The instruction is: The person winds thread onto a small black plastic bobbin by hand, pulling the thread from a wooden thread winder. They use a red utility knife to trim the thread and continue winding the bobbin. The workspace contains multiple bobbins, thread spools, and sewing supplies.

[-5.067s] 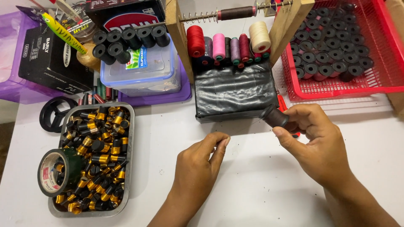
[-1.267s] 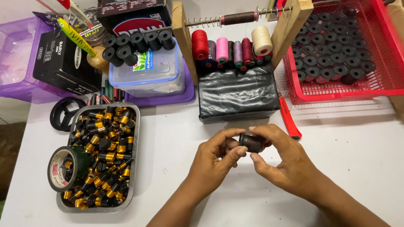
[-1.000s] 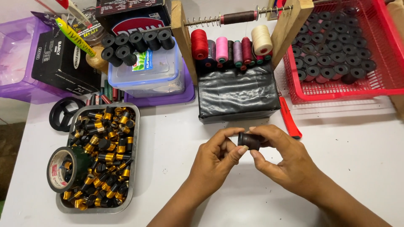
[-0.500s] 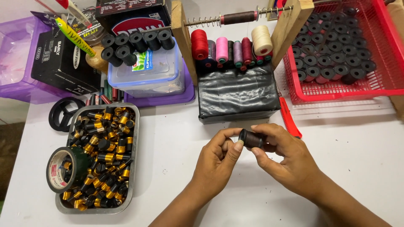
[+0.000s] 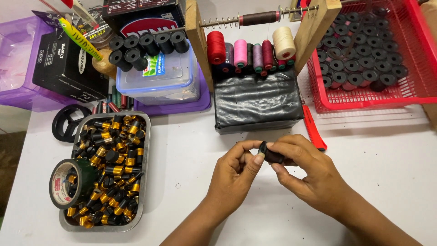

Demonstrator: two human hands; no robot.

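Pinching a small black spool (image 5: 272, 155) from both ends, the left hand (image 5: 236, 171) and right hand (image 5: 309, 171) meet over the white table (image 5: 182, 182), just in front of the black wrapped block (image 5: 257, 101). Both grips are narrow, fingertips closed on the spool; fingers cover most of it, so its far end cannot be made out. Left of the block lies a metal tray (image 5: 144, 173) of black-and-gold caps with a roll of tape (image 5: 68, 182) on its rim. Right of the block sit a red cutter (image 5: 313, 128), partly hidden by the right hand, and a red basket (image 5: 412, 93) of dark spools, cut off by the frame. Behind the block stand coloured thread cones (image 5: 248, 52).
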